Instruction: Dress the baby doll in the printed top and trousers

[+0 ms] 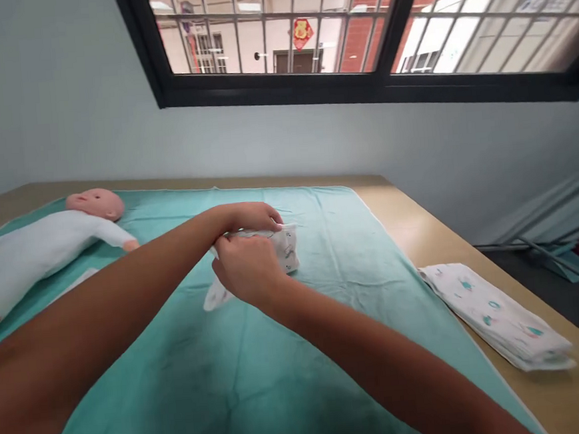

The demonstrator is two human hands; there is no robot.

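Both my hands meet over a folded white diaper (285,244) with small prints, lying on the teal cloth (325,288). My left hand (252,216) grips its top edge with curled fingers. My right hand (246,268) is closed on the near side of the same diaper, and a white tab sticks out below it. A baby doll (46,246) in a white suit lies on its back at the left of the cloth, an arm's length from my hands.
A flat stack of white printed diapers (498,317) lies on the bare wooden table (420,223) at the right, near its edge. A wall and a barred window rise behind. A metal rack stands on the floor at far right.
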